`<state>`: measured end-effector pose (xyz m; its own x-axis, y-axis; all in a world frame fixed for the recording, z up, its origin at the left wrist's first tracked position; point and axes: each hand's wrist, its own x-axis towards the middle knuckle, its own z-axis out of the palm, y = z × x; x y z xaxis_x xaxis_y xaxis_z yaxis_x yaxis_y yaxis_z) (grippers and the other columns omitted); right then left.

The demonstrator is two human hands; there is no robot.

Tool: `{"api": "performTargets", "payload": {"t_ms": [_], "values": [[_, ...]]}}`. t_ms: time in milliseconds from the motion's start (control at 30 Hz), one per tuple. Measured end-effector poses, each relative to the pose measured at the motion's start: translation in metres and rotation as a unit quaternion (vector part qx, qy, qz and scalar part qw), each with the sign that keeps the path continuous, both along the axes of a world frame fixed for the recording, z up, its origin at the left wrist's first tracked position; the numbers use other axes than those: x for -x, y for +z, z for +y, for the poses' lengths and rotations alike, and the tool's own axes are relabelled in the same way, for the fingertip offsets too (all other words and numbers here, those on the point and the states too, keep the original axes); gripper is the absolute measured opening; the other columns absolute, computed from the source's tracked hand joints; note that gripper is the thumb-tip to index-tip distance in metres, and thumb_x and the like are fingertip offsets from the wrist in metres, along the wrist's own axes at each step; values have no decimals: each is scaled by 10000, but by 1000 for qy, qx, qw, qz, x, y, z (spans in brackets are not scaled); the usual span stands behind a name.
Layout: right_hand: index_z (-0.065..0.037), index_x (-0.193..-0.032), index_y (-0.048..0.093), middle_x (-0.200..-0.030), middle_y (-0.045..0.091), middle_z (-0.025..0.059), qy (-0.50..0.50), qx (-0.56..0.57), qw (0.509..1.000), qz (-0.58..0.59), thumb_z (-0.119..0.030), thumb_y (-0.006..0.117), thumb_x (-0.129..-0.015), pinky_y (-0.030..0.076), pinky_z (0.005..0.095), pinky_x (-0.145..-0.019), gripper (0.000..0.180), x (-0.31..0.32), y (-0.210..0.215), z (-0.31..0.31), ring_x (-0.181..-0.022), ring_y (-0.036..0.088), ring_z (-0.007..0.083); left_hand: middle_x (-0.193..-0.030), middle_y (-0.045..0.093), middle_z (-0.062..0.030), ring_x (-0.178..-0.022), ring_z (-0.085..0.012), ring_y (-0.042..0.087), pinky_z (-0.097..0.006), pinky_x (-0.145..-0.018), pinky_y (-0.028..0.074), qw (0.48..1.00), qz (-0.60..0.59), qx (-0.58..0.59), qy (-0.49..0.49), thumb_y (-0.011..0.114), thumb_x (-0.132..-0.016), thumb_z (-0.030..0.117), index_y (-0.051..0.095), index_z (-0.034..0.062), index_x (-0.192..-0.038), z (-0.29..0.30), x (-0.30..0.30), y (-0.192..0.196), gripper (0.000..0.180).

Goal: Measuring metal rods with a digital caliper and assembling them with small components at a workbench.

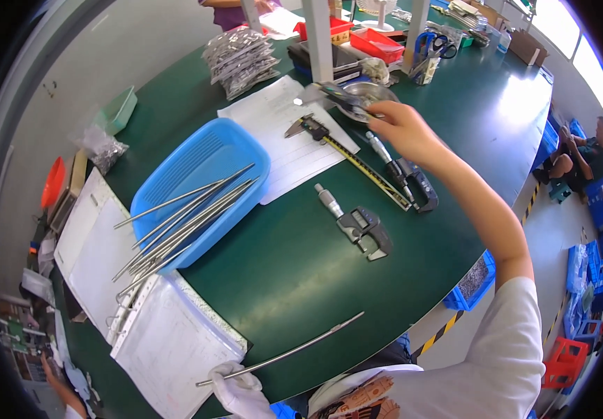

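My left hand [237, 392], in a white glove, is closed around one end of a thin metal rod [301, 346] near the table's front edge. The rod slants up to the right. My bare right hand [405, 131] reaches far over the table and grips a caliper [343, 96], slightly blurred, beside a round metal bowl [384, 93]. Below it lie a second caliper [357, 159] with a yellow scale and a digital micrometer [413, 183]. Another digital micrometer [357, 222] rests nearer to me. Several metal rods [183, 223] lie across a blue plastic basket [249, 143].
An open binder [169, 342] lies under the basket's near end. Paper sheets [284, 101] spread beyond it, near a pile of plastic bags [240, 61]. Red trays [377, 45] and a scissors holder [424, 68] stand behind white posts [317, 42]. Another person [584, 157] sits at right.
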<state>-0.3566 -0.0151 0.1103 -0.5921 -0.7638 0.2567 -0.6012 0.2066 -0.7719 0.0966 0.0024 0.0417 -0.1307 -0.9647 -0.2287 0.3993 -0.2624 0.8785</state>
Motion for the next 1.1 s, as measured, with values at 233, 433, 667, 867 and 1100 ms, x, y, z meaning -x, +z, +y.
{"api": "performTargets", "payload": {"t_ms": [233, 433, 667, 867, 1100], "values": [[-66, -978, 629, -940, 619, 170, -119, -154, 980, 30, -151, 500, -736, 473, 376, -747, 287, -28, -38, -162, -881, 600, 298, -703, 479, -28, -476, -100, 398, -198, -385, 269, 998, -26, 40, 36, 452, -888, 388, 494, 121, -845, 5, 4, 1, 274], [-28, -921, 643, -1006, 611, 177, -156, -202, 966, 27, -124, 553, -741, 494, 378, -786, 223, -53, -58, -211, -947, 596, 306, -842, 561, -112, -633, -188, 519, -295, -498, 420, 999, -2, 9, -52, 440, -868, 410, 542, 51, -935, -1, -13, -6, 379], [-21, -887, 633, -979, 582, 182, -130, -164, 968, 138, -71, 533, -740, 502, 402, -721, 185, -59, -64, -213, -878, 600, 329, -836, 563, -96, -634, -182, 520, -287, -539, 426, 999, -5, 8, -34, 463, -855, 422, 559, 54, -938, 3, -10, -6, 390], [-46, -836, 650, -918, 593, 144, -68, -146, 949, 270, -107, 540, -742, 511, 376, -665, 157, -59, -77, -219, -842, 611, 286, -812, 569, -81, -620, -176, 521, -276, -533, 409, 1000, -20, 10, -21, 478, -846, 433, 563, 50, -913, 3, -3, 2, 398], [-74, -819, 652, -867, 577, 88, -30, -136, 916, 377, -167, 554, -736, 475, 346, -619, 158, -53, -80, -204, -824, 567, 245, -723, 534, -70, -592, -174, 486, -277, -542, 386, 998, -56, 3, 25, 467, -847, 442, 552, 36, -920, 5, 6, 5, 420]]}}
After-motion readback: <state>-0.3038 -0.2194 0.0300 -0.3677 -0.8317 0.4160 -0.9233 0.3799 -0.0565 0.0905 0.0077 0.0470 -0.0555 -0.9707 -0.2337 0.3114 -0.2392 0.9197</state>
